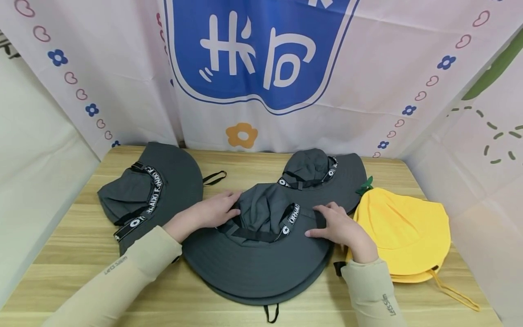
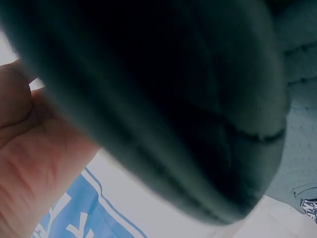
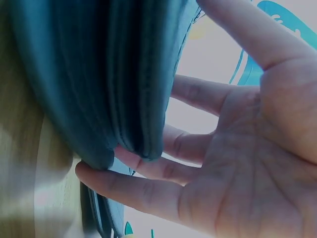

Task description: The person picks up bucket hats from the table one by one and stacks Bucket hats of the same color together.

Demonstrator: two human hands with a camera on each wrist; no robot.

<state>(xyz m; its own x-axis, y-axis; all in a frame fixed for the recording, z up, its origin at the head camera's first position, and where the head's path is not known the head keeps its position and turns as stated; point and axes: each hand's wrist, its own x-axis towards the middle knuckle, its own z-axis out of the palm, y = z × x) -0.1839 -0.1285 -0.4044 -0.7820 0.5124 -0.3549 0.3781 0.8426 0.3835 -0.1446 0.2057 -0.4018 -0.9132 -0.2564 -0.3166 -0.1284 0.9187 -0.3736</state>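
Note:
Two dark grey wide-brimmed sun hats [image 1: 255, 272] lie stacked at the table's centre, brims nearly aligned. The top one's soft crown is crumpled and carries a black lettered band. My left hand [image 1: 214, 211] touches the left side by the crown; brim and crown hide its fingertips, also in the left wrist view. At the right side, my right hand [image 1: 341, 229] rests on the brim with thumb and fingers spread. Its fingers [image 3: 143, 193] look fairly straight against the brim edges [image 3: 124, 99] in the right wrist view, partly hidden behind them.
Another grey hat [image 1: 184, 181] lies at the left, its black cord [image 1: 215, 177] trailing. Behind the stack is a grey hat [image 1: 347, 177]. Yellow hats [image 1: 402, 227] with a green leaf lie stacked at the right. A printed cloth [image 1: 196, 122] hangs along the table's [image 1: 253, 159] back edge.

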